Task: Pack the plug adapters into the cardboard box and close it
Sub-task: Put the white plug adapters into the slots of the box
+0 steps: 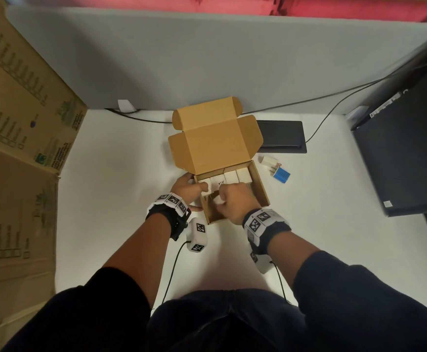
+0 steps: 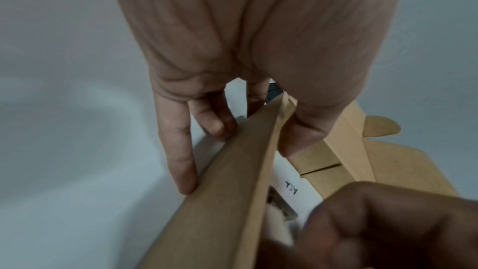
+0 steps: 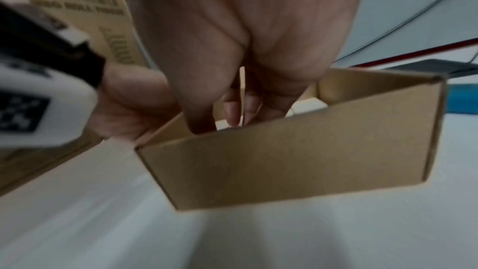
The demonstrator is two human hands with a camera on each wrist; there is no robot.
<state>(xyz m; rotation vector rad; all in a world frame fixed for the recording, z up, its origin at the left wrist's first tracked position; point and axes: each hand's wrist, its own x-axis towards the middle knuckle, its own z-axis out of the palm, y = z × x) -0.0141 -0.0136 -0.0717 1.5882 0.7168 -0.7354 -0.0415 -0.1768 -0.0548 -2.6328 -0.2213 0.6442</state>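
With the cardboard box (image 1: 260, 189) wall pinched by the left hand (image 1: 187, 190) and a white adapter (image 1: 218, 199) apparently gripped by the right hand (image 1: 232, 199), jamming against packed adapters (image 1: 236, 176) is risked.

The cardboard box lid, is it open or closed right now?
Open. The lid stands folded back behind the cardboard box, leaving the white adapters inside exposed.
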